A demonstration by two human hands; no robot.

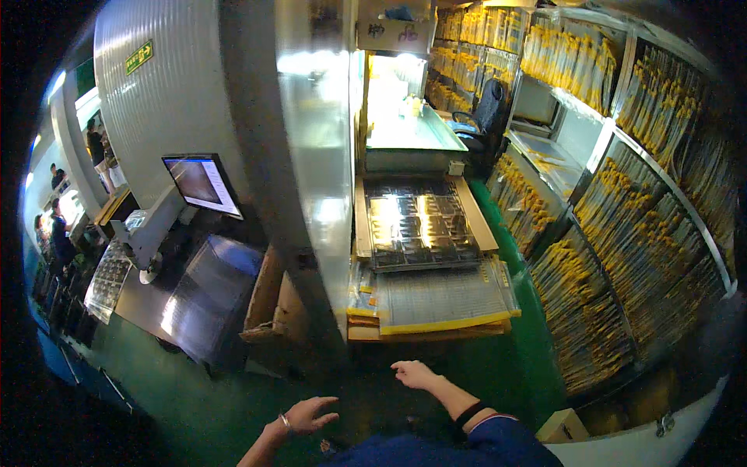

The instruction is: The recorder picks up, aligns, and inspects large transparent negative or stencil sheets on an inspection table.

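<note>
The left hand (307, 415) spreads its fingers (319, 402), forearm (261, 451) cropped below; whether the right hand (418, 375) closes is unclear.

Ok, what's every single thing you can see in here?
Monitor: one, black-framed, left
Desk: one, dark, left
Machine: one, grey, beside monitor
Wall sign: one, green, upper left
Boxes: at least two, brown, left of centre and lower right
Dark panel: at least one, shiny, centre
Clear sheet: at least one, yellow-edged, below panel
Shelved sheets: many, yellow-topped, right
Chair: one, black, back
Lit table: one, pale, back
Floor: one, green, beneath
People: several, mostly dark clothes, far left
Left hand: one, wrist bracelet, lower middle
Right hand: one, dark forearm band, lower middle
</note>
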